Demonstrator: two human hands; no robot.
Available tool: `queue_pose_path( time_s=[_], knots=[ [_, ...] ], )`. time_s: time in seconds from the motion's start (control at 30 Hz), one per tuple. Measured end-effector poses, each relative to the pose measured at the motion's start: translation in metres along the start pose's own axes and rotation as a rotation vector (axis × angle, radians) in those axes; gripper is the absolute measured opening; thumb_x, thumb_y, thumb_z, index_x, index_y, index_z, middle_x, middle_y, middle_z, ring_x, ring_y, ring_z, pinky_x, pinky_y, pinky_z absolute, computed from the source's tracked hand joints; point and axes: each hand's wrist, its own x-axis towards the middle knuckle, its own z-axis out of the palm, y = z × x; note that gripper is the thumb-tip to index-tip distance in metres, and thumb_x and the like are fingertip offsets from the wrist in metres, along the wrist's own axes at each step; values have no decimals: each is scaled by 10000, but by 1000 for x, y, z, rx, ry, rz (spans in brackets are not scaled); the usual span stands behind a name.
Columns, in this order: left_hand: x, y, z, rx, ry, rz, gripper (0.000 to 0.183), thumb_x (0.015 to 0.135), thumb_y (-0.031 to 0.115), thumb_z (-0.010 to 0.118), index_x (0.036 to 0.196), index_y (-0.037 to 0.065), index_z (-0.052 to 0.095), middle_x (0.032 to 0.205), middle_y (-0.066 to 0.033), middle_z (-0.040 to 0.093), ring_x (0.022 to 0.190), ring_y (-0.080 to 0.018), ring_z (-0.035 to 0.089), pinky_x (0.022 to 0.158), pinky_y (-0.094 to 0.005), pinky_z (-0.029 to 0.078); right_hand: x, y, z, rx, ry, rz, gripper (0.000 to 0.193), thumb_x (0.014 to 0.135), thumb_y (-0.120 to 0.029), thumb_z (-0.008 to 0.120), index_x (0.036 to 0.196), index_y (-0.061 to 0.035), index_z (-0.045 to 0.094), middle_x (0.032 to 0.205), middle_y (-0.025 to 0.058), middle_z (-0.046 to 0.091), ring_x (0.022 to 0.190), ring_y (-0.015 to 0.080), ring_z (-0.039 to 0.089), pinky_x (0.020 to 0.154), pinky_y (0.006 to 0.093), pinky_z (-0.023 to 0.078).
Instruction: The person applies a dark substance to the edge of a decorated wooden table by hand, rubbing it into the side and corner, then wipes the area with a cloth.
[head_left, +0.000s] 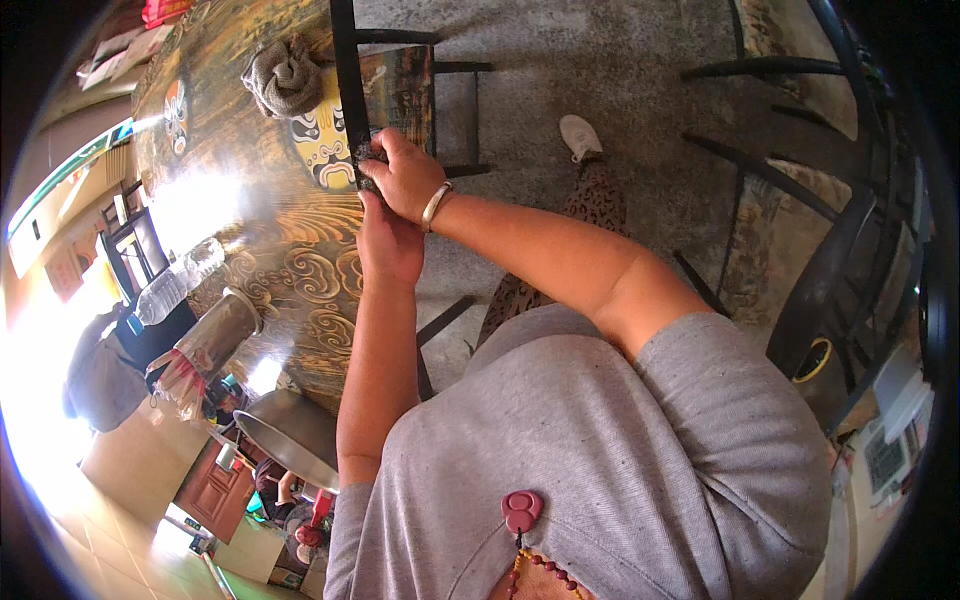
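Note:
A long black wooden bar [348, 85], seemingly part of a chair, runs down beside the table to my hands. My right hand [408, 182], with a pale bangle [436, 207] at its wrist, is closed around the bar's near end. Bunched between the fingers and the bar is a small dark, rough cloth [371, 160]. Just below, my left hand [392, 245] presses its thumb up against the same place; its other fingers are mostly hidden. On the wooden table [300, 250], a crumpled grey-brown cloth [284, 78] lies by a yellow painted mask design [325, 140].
Left on the table are a clear plastic bottle [180, 283], a metal cylinder [215, 330] of wrapped sticks and a steel bowl [290, 435]. Dark chairs [830, 270] stand at right on the grey concrete floor [640, 70]. Another person [280, 490] is in the background, lower left.

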Motion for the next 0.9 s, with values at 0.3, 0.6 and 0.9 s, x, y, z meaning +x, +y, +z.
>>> queue_pose_path(
  time_s=[0.3,0.6,0.9],
  knots=[
    [-56,-40,-14,-62,144,1,542,915,471,217,1295,96,312,1294,-76,384,1203,-242,356,996,-392,283,-54,5,-7,-77,-265,-65,266,788,-275,571,958,-88,489,865,140,611,801,327,586,662,414,449],
    [-52,-32,-13,-1,65,23,555,907,489,225,1301,105,298,1311,-56,364,1201,-242,352,984,-407,287,-50,-9,-18,-62,-310,-16,257,783,-251,562,927,-48,500,895,170,598,829,340,575,698,422,435],
    [-38,-13,-22,104,80,9,523,919,431,297,1256,35,353,1259,-75,426,1141,-203,424,952,-353,348,-43,8,21,65,175,-71,229,809,-229,541,974,-80,488,892,152,590,815,341,566,687,404,442]
  ],
)
